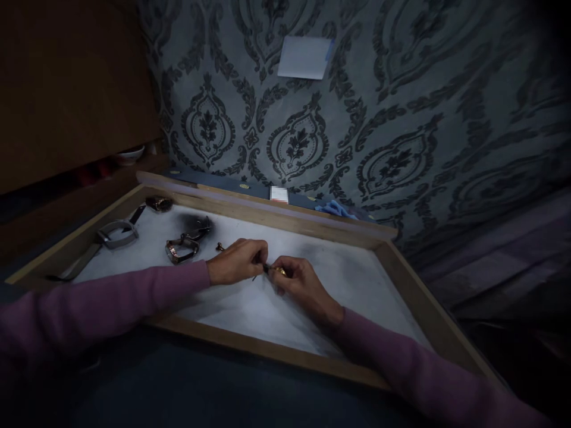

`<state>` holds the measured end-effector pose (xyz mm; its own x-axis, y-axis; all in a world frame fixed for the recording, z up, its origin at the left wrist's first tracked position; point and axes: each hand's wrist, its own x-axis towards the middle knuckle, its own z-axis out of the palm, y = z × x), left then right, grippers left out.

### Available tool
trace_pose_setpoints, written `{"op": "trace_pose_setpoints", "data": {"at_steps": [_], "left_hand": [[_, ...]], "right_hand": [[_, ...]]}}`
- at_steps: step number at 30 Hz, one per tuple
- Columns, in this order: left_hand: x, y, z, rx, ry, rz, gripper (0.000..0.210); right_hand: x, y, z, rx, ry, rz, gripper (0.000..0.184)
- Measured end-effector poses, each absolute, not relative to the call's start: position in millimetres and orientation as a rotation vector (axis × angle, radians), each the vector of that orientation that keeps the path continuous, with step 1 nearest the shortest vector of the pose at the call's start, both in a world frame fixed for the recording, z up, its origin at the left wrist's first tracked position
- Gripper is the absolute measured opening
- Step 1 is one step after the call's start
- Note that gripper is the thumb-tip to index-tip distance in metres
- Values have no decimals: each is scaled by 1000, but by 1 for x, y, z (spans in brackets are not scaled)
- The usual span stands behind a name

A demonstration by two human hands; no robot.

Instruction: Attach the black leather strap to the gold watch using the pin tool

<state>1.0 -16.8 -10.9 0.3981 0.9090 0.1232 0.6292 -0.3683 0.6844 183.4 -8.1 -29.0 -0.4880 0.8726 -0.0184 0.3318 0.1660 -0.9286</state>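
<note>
Both hands meet over the white lining of a shallow wooden tray (289, 223). My left hand (238, 261) pinches a thin dark tool (260, 273) whose tip points toward the right. My right hand (298, 283) grips a small gold-coloured part (281, 271) between its fingertips, touching the tool's tip. Both sleeves are pink. What exactly the gold part is stays too small and dim to tell.
On the tray's left lie a wristwatch with a metal band (182, 249), a dark watch part (199, 226), a grey strap (116, 233) and a small watch (158, 204). A blue cloth (335, 209) sits behind the tray. A white paper (304, 57) hangs on the patterned wall.
</note>
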Motion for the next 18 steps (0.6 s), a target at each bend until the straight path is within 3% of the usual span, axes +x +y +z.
{"op": "trace_pose_setpoints", "data": {"at_steps": [7,18], "left_hand": [[-6,-16,-4,2614,1269,507,15],[-7,-10,-10,2580,1167,380,13]], "right_hand": [[183,-7,-31,-1103,-1887,1332,11],[183,-10,-30,-1091,-1945,1269,10]]}}
